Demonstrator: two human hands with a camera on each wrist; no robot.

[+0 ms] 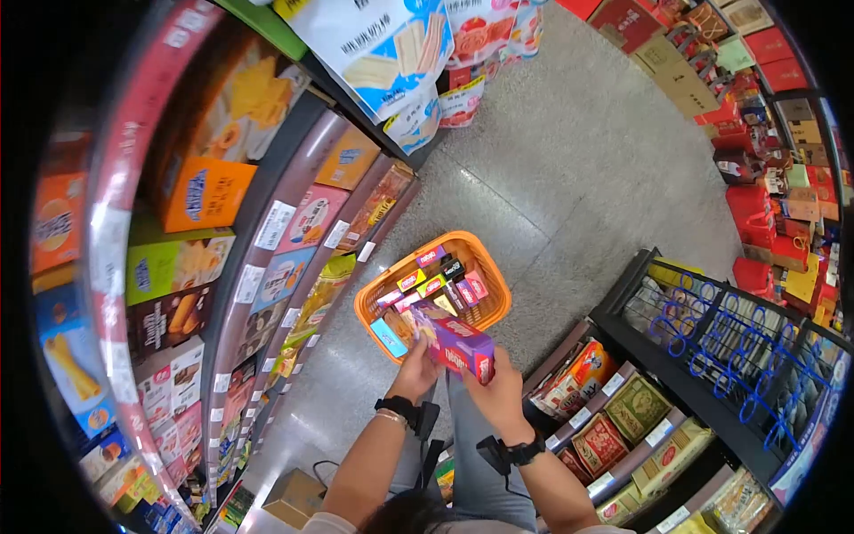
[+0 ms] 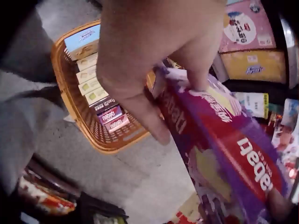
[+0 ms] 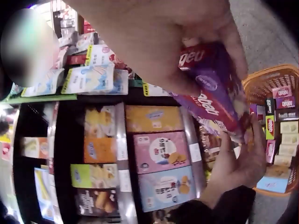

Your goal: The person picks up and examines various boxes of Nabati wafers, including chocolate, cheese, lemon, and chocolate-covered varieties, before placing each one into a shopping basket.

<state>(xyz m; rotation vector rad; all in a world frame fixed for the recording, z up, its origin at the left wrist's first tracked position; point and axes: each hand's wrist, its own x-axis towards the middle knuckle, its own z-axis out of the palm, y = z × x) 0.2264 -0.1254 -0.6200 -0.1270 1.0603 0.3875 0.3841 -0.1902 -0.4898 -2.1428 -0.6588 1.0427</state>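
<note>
While tilted, purple box between left hand and right hand, fingers clamped around opposite ends

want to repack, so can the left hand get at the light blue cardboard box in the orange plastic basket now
Probably not now: the left hand grips the purple and red cardboard box. If it let go, likely yes: the light blue box in the basket shows nothing on top.

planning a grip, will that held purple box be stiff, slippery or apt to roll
The purple box should stay fairly stiff, given its flat faces and crisp edges. It probably won't roll, being rectangular. Its sheen may make it slightly slippery.
</note>
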